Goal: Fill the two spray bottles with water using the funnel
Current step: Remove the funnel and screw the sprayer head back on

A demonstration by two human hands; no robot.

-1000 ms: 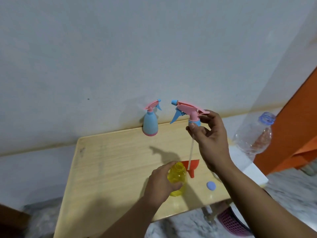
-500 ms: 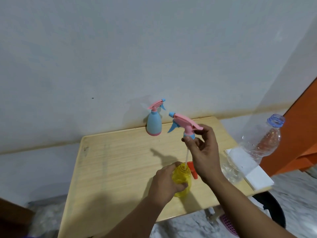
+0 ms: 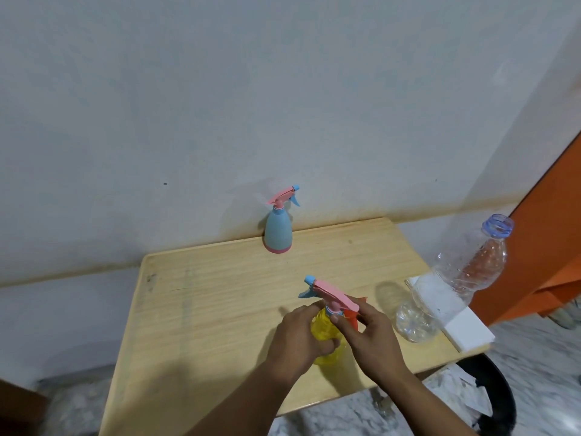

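My left hand [image 3: 298, 336] grips the yellow spray bottle [image 3: 323, 325] standing near the front of the wooden table [image 3: 220, 294]. My right hand [image 3: 369, 335] pinches the collar of the pink and blue spray head [image 3: 327, 294], which sits on the yellow bottle's neck. Just behind my right hand, the red funnel [image 3: 352, 317] is partly hidden. A blue spray bottle [image 3: 278, 231] with its pink head on stands at the table's back edge by the wall.
A clear plastic water bottle [image 3: 456, 278] with an open blue neck leans on a white block [image 3: 452, 313] at the table's right edge. An orange panel [image 3: 553, 247] rises at the right. A dark round object [image 3: 496, 401] is on the floor below.
My right hand has lowered the spray head, its tube sliding down into the yellow bottle, until the head sits on the neck. My left hand kept its hold on the bottle.
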